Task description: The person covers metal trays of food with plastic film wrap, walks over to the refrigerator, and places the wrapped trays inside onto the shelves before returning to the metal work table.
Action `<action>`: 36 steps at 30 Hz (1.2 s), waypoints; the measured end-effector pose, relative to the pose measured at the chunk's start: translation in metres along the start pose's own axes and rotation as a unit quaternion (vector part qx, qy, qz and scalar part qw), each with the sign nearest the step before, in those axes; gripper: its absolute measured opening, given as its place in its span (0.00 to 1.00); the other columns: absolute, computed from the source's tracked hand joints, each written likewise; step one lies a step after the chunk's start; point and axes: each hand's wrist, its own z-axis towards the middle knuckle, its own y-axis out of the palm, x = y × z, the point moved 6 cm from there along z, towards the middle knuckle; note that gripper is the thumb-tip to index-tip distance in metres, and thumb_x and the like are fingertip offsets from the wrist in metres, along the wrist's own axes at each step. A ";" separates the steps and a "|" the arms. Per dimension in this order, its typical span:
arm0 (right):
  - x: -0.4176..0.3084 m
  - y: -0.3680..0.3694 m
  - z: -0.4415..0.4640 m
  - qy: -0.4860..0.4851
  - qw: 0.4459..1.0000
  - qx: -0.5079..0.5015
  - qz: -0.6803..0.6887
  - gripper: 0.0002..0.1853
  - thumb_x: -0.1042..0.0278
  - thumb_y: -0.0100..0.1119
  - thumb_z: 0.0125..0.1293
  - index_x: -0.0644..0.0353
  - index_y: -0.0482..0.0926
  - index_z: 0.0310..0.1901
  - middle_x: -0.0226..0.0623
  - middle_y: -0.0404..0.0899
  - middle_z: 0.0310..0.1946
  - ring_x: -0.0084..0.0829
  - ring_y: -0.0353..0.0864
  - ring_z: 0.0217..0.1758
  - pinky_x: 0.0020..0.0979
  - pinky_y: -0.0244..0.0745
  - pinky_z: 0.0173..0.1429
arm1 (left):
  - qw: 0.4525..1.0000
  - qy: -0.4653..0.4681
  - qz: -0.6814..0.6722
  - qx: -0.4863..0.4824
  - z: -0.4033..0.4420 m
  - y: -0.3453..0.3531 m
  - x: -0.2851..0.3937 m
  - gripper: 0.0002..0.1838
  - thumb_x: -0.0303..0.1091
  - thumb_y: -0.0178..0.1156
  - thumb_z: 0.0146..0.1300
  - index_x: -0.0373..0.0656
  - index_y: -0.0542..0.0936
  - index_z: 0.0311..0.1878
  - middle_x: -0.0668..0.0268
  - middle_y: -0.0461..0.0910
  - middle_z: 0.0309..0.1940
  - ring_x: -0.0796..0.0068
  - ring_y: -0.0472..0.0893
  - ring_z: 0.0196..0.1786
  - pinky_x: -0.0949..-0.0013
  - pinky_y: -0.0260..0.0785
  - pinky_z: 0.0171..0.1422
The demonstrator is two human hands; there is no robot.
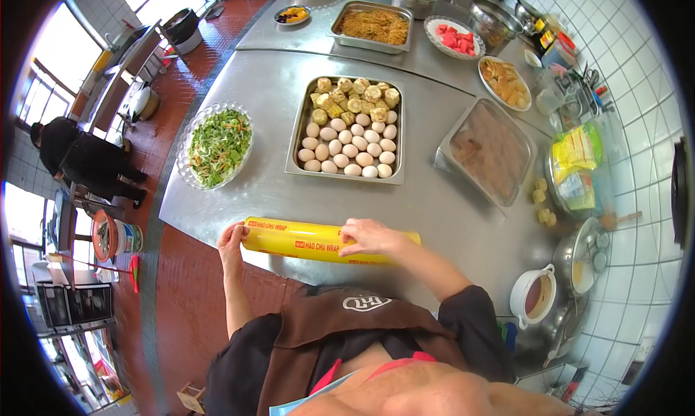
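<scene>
A yellow cling wrap roll [293, 241] printed "HAO CHU WRAP" lies crosswise at the front edge of the steel table [210, 220]. My left hand [232, 238] grips its left end, with the fingers closed at the rim. Across the right part of the roll, my right hand [373, 237] rests with bent fingers pressed on the yellow surface. Just beyond stands a metal tray [293, 155] of eggs and corn pieces [362, 97]. To its left is a glass plate of shredded green salad [219, 146].
At right sits a wrapped tray of brown food [489, 152]. A noodle tray [373, 26], a watermelon plate [456, 38] and a plate of yellow pieces [504, 84] stand farther back. A white pot [533, 294] is near the right wall. A person in black [90, 159] bends at far left.
</scene>
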 end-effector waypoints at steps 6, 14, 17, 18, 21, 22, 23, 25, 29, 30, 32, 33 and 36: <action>0.017 -0.009 -0.024 0.145 0.989 -0.022 0.008 0.16 0.52 0.61 0.57 0.58 0.76 0.35 0.43 0.78 0.31 0.44 0.77 0.38 0.41 0.71 0.44 | 1.000 -0.008 -0.003 0.001 0.004 0.004 0.001 0.07 0.28 0.57 0.63 0.36 0.80 0.40 0.69 0.79 0.28 0.83 0.74 0.32 0.79 0.64 0.39; 0.034 -0.021 -0.065 0.067 0.994 0.048 -0.067 0.17 0.50 0.60 0.58 0.57 0.77 0.31 0.43 0.78 0.31 0.44 0.77 0.37 0.40 0.71 0.41 | 1.000 0.007 0.002 -0.003 0.004 0.002 0.004 0.07 0.28 0.56 0.63 0.35 0.80 0.40 0.69 0.78 0.27 0.83 0.73 0.30 0.79 0.64 0.37; 0.037 -0.014 -0.075 0.173 0.984 -0.051 0.006 0.17 0.49 0.60 0.57 0.57 0.77 0.31 0.39 0.76 0.32 0.41 0.76 0.40 0.37 0.70 0.44 | 1.000 0.006 0.011 -0.004 0.004 0.003 0.002 0.07 0.28 0.56 0.63 0.35 0.80 0.40 0.69 0.79 0.27 0.83 0.73 0.30 0.79 0.64 0.37; 0.037 -0.008 -0.078 0.187 0.979 -0.075 0.022 0.17 0.50 0.60 0.57 0.57 0.77 0.31 0.39 0.76 0.32 0.41 0.75 0.40 0.36 0.70 0.44 | 1.000 0.012 0.016 -0.016 0.004 0.004 0.003 0.07 0.28 0.56 0.63 0.35 0.80 0.40 0.69 0.79 0.28 0.83 0.74 0.31 0.79 0.64 0.38; 0.041 -0.005 -0.084 0.065 0.998 -0.020 0.000 0.16 0.51 0.59 0.58 0.57 0.77 0.31 0.41 0.77 0.30 0.42 0.76 0.38 0.37 0.71 0.43 | 1.000 0.014 0.014 -0.015 0.004 0.003 0.003 0.07 0.28 0.56 0.63 0.35 0.80 0.40 0.69 0.79 0.28 0.83 0.74 0.31 0.79 0.64 0.38; 0.030 -0.013 -0.087 -0.070 0.995 0.058 -0.036 0.15 0.51 0.57 0.59 0.57 0.77 0.31 0.43 0.78 0.29 0.43 0.77 0.36 0.38 0.71 0.41 | 1.000 0.013 0.014 -0.014 0.004 0.003 0.003 0.07 0.28 0.56 0.63 0.35 0.80 0.40 0.69 0.79 0.28 0.83 0.74 0.31 0.79 0.64 0.38; 0.035 -0.010 -0.089 -0.070 0.995 0.057 -0.036 0.15 0.51 0.57 0.59 0.57 0.77 0.31 0.43 0.78 0.29 0.43 0.77 0.36 0.38 0.71 0.41 | 1.000 0.010 0.017 -0.001 0.006 0.000 0.003 0.07 0.28 0.56 0.63 0.35 0.80 0.39 0.69 0.79 0.27 0.83 0.74 0.31 0.79 0.65 0.38; 0.042 -0.016 -0.090 -0.018 0.995 0.097 -0.018 0.12 0.55 0.60 0.59 0.56 0.77 0.29 0.40 0.78 0.28 0.42 0.77 0.34 0.38 0.72 0.38 | 1.000 0.007 0.018 0.011 0.009 -0.003 0.003 0.07 0.28 0.56 0.63 0.35 0.80 0.39 0.69 0.79 0.27 0.83 0.74 0.31 0.79 0.65 0.37; 0.041 -0.010 -0.088 0.083 0.996 0.022 0.003 0.10 0.59 0.62 0.58 0.55 0.77 0.29 0.37 0.75 0.27 0.41 0.74 0.35 0.36 0.71 0.40 | 1.000 0.015 0.017 0.002 0.009 0.000 0.005 0.07 0.28 0.56 0.63 0.34 0.80 0.39 0.68 0.77 0.26 0.82 0.74 0.29 0.80 0.65 0.35; 0.039 -0.007 -0.089 0.086 0.995 -0.002 0.051 0.10 0.59 0.62 0.58 0.56 0.76 0.29 0.36 0.75 0.27 0.41 0.74 0.34 0.36 0.71 0.39 | 1.000 0.014 0.014 0.001 0.009 -0.001 0.005 0.07 0.28 0.56 0.63 0.34 0.80 0.39 0.68 0.77 0.26 0.82 0.74 0.29 0.80 0.65 0.34; 0.045 0.000 -0.090 0.088 0.991 -0.026 0.099 0.10 0.59 0.62 0.58 0.56 0.76 0.29 0.36 0.74 0.26 0.40 0.73 0.34 0.36 0.71 0.39 | 1.000 0.009 0.012 0.002 0.009 -0.007 -0.001 0.07 0.28 0.56 0.63 0.35 0.80 0.40 0.69 0.78 0.27 0.82 0.74 0.30 0.79 0.66 0.35; 0.051 0.000 -0.091 0.016 0.997 0.001 0.070 0.11 0.58 0.61 0.59 0.56 0.75 0.30 0.37 0.75 0.26 0.41 0.74 0.33 0.37 0.71 0.38 | 1.000 0.001 0.010 0.003 0.010 -0.010 -0.004 0.07 0.28 0.57 0.63 0.35 0.81 0.40 0.69 0.79 0.27 0.83 0.74 0.31 0.79 0.66 0.36; 0.055 -0.006 -0.095 -0.054 0.996 0.066 0.028 0.11 0.58 0.60 0.59 0.56 0.75 0.31 0.39 0.76 0.25 0.41 0.76 0.31 0.39 0.70 0.35 | 0.999 -0.013 -0.004 0.037 0.010 -0.015 -0.005 0.07 0.28 0.57 0.63 0.36 0.81 0.40 0.69 0.79 0.27 0.83 0.74 0.30 0.80 0.66 0.36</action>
